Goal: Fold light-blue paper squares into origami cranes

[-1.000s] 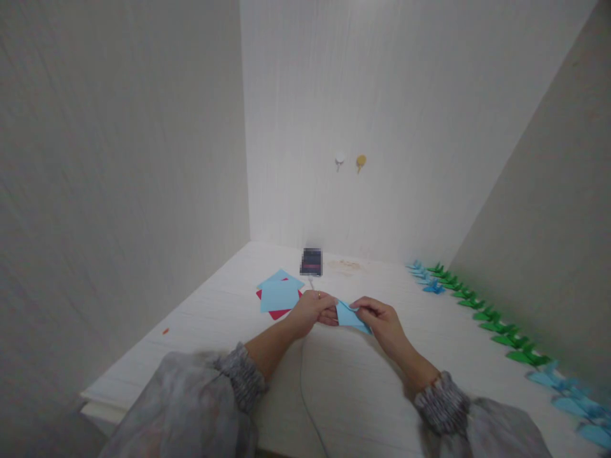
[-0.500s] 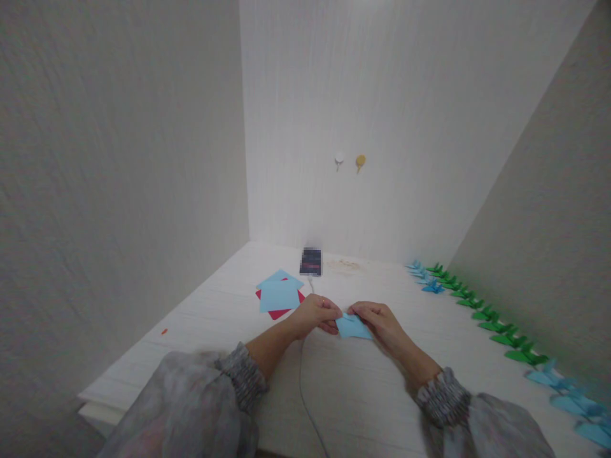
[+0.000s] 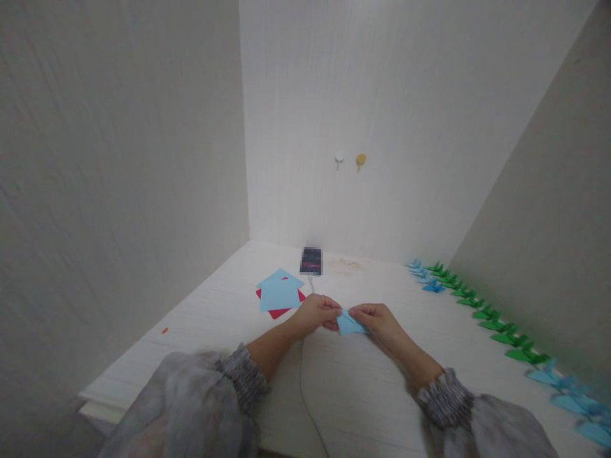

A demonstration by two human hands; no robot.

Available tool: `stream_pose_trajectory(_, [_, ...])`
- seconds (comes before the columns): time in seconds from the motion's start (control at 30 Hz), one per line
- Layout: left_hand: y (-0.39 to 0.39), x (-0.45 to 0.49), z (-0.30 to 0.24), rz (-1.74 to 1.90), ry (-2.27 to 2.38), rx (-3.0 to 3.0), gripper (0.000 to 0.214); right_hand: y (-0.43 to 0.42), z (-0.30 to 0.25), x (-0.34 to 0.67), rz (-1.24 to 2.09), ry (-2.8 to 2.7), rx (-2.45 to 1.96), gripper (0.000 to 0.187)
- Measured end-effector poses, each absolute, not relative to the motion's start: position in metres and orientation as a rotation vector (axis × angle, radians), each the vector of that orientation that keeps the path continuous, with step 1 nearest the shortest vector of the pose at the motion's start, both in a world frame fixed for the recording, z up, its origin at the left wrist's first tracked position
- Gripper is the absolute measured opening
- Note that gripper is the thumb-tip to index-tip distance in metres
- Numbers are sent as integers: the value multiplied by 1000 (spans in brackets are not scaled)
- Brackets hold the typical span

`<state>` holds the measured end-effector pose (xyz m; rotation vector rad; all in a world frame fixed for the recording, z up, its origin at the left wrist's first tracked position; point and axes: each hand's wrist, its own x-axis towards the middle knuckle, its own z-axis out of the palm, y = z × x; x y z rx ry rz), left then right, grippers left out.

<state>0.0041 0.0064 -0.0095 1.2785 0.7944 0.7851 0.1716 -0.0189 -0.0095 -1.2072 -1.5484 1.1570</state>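
Observation:
Between my hands is a small folded piece of light blue origami paper (image 3: 349, 324), held just above the white table. My left hand (image 3: 316, 313) pinches its left edge between thumb and fingers. At the upper right edge, my right hand (image 3: 375, 318) grips the paper with its fingertips, covering part of it. A crease runs slantwise across the paper's face. To the left of my left hand lie flat square sheets, light blue (image 3: 279, 296) over red (image 3: 279, 313).
A dark device with a blurred screen (image 3: 311, 261) stands at the back, its white cable (image 3: 301, 381) running toward me. Green folded paper cranes (image 3: 487, 313) and blue ones (image 3: 580, 402) line the right side. Two hooks, one yellow (image 3: 361, 159), hang on the back wall.
The right part of the blue paper has folded over, so less of it shows below my right hand. Both hands stay in nearly the same place.

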Motion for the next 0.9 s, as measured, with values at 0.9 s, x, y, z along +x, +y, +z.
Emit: stream_pose_trajectory(0.9, [8, 4, -14, 784, 845, 1297, 30, -22, -4, 168, 986, -1758, -1255, 29])
